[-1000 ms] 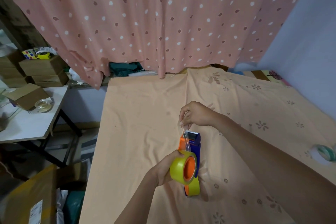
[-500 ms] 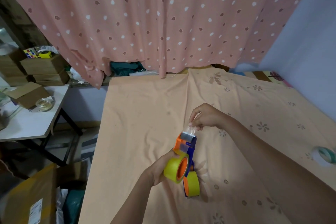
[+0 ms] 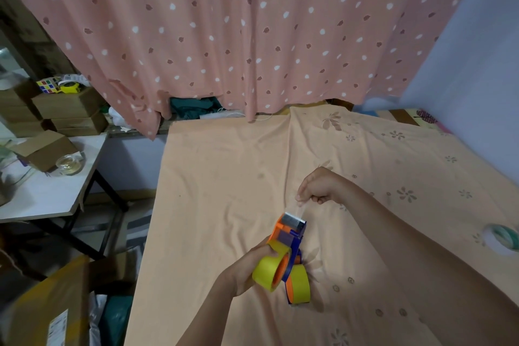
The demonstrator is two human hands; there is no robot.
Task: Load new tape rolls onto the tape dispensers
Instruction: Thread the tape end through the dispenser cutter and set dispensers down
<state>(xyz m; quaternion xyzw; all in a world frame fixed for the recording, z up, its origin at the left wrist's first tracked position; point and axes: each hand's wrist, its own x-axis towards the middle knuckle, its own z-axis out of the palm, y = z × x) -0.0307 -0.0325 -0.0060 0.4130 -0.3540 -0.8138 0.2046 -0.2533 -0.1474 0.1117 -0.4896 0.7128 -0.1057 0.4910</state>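
Observation:
My left hand (image 3: 247, 267) grips an orange and blue tape dispenser (image 3: 290, 236) by its side, over the peach sheet. A yellow tape roll (image 3: 268, 271) sits on the dispenser's orange hub. The metal toothed blade (image 3: 294, 220) points up and away from me. Just beyond the blade, my right hand (image 3: 317, 187) pinches the free end of the clear tape (image 3: 300, 203), which stretches thinly down towards the blade. The dispenser's yellow and orange handle (image 3: 300, 288) rests on the sheet.
A peach floral sheet (image 3: 224, 177) covers the bed. A green tape roll (image 3: 504, 237) lies at the right edge. A white side table (image 3: 42, 194) at left holds cardboard boxes and a clear tape roll (image 3: 68, 165). More boxes stand below left; a dotted curtain hangs behind.
The dispenser has tilted so its blade faces up and right. My right hand has moved right and away, drawing the tape end past the blade. My left hand has kept its hold.

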